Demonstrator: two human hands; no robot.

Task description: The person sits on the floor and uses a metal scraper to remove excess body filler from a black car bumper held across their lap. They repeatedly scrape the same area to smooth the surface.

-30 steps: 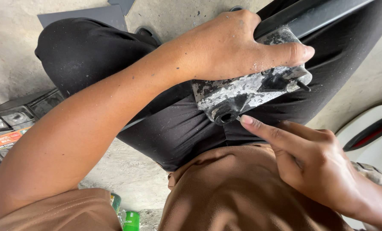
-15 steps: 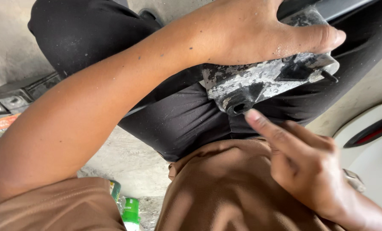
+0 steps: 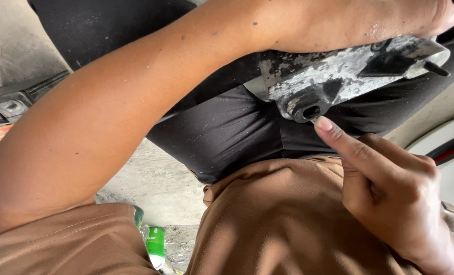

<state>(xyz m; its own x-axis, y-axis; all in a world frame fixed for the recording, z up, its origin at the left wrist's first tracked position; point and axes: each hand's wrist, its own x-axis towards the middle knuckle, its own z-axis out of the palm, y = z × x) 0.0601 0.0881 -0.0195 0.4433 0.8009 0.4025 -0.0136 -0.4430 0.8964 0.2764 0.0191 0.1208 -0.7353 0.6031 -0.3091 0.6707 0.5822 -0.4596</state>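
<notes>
The bracket (image 3: 339, 84) looks like cast metal, dull grey, rough and blotched with flaking white and dark patches. The trousers (image 3: 227, 132) are matt black cloth dotted with pale dust. The shirt (image 3: 267, 224) is soft, matt brown cloth. The floor (image 3: 150, 183) looks like rough, gritty concrete. The bottle (image 3: 155, 244) is glossy green plastic.

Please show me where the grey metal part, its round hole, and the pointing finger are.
grey metal part (image 3: 339, 76): head view, on its flaking flat face.
round hole (image 3: 311, 111): head view, at the dark opening.
right hand (image 3: 395, 191): head view, on the knuckles; its forefinger points at the hole.
</notes>
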